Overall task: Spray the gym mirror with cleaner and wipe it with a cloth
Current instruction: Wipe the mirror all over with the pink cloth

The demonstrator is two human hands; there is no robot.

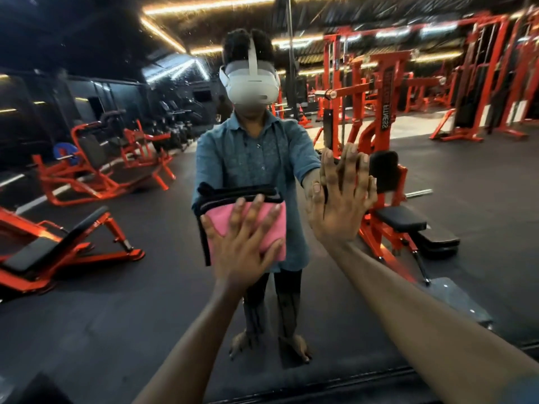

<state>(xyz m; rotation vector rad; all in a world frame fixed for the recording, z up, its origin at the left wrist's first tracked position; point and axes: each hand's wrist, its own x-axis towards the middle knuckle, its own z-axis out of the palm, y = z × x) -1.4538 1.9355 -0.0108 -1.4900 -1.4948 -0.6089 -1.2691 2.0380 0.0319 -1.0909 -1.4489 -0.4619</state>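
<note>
My left hand [248, 249] presses one pink cloth [248, 225] flat against the mirror [102, 287], fingers straight. At three o'clock, my right hand [338, 205] lies flat, open-gripped, on glass.

The left hand [248, 252] presses a folded pink cloth [248, 225] flat against the mirror [116, 316], fingers [256, 211] spread straight. At its 2 o'clock the right hand [338, 205] lies open-palmed on the glass. Orange gym machines [376, 118] show reflected at 1 o'clock.
</note>
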